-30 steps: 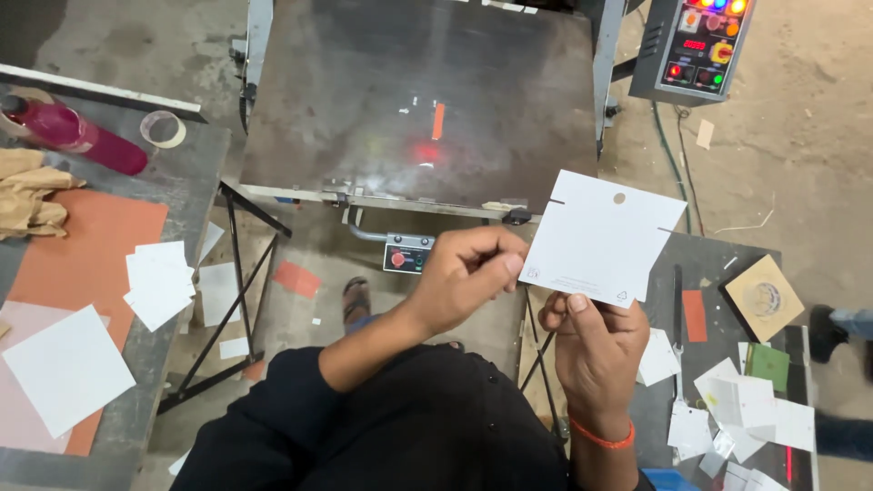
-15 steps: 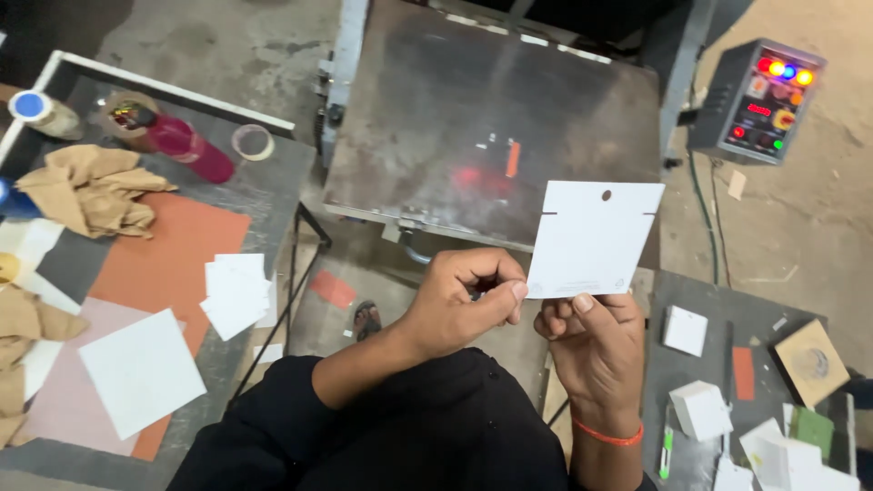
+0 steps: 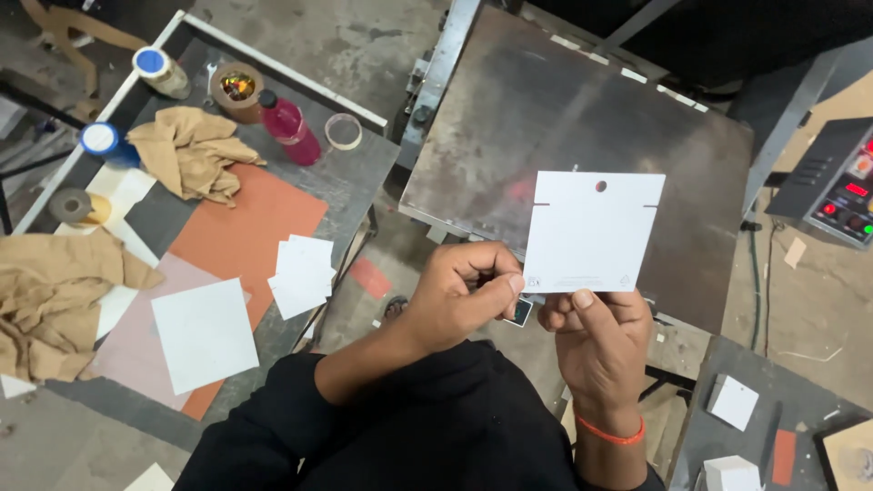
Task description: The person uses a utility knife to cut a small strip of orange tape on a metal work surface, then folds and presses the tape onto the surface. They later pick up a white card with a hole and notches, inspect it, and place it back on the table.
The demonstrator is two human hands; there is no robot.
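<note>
Both of my hands hold a white square card (image 3: 591, 232) with a small round hole near its top edge and two side slits. My left hand (image 3: 459, 295) pinches the card's lower left corner between thumb and forefinger. My right hand (image 3: 600, 341), with an orange band at the wrist, grips the card's bottom edge from below. The card hangs in the air in front of a dull metal plate (image 3: 564, 118) of a press machine.
A side table (image 3: 355, 173) on the left carries a stack of white cards (image 3: 302, 273), a larger white sheet (image 3: 205, 332), an orange sheet (image 3: 241, 227), tan cloths (image 3: 191, 159), a pink bottle (image 3: 289, 127) and tape rolls. A control box (image 3: 841, 186) with lit buttons stands right. More white cards (image 3: 732, 400) lie lower right.
The view has swung left, so the side table fills more of the frame and the control box sits at the right edge. My hands keep the same hold on the card.
</note>
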